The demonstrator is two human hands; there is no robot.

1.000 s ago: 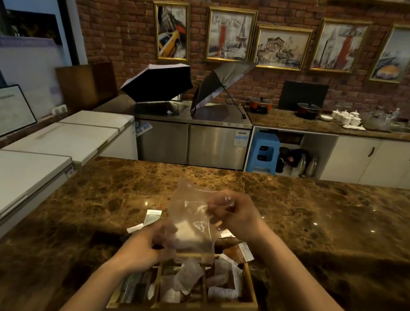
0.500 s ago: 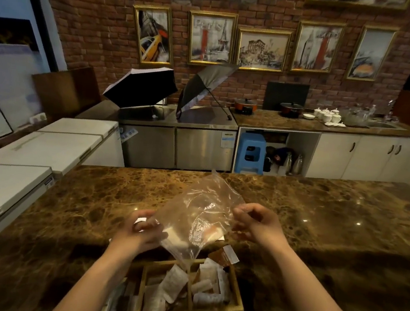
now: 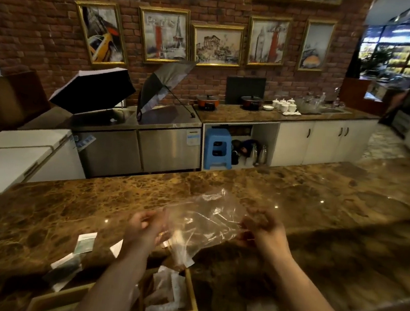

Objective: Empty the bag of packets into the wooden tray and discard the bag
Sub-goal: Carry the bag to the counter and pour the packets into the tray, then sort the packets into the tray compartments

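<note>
A clear plastic bag [image 3: 204, 221] is stretched sideways above the brown marble counter [image 3: 319, 219], and it looks empty. My left hand [image 3: 143, 227] pinches its left end. At the bag's right end, my right hand [image 3: 263, 229] grips it. The wooden tray [image 3: 190, 297] sits below my arms at the bottom edge, its right compartment holding several white packets [image 3: 165, 291]. My left forearm covers the tray's middle.
Loose packets lie on the counter left of the tray: a white-green one [image 3: 85, 242] and a dark one [image 3: 64, 271]. White chest freezers [image 3: 12, 156] stand at the left. A steel cabinet with open umbrellas [image 3: 96, 89] and a back counter stand beyond.
The bag went from hanging upright over the tray to lying stretched sideways between both hands, higher and further forward. The view turned right and up, so the tray slid to the bottom edge.
</note>
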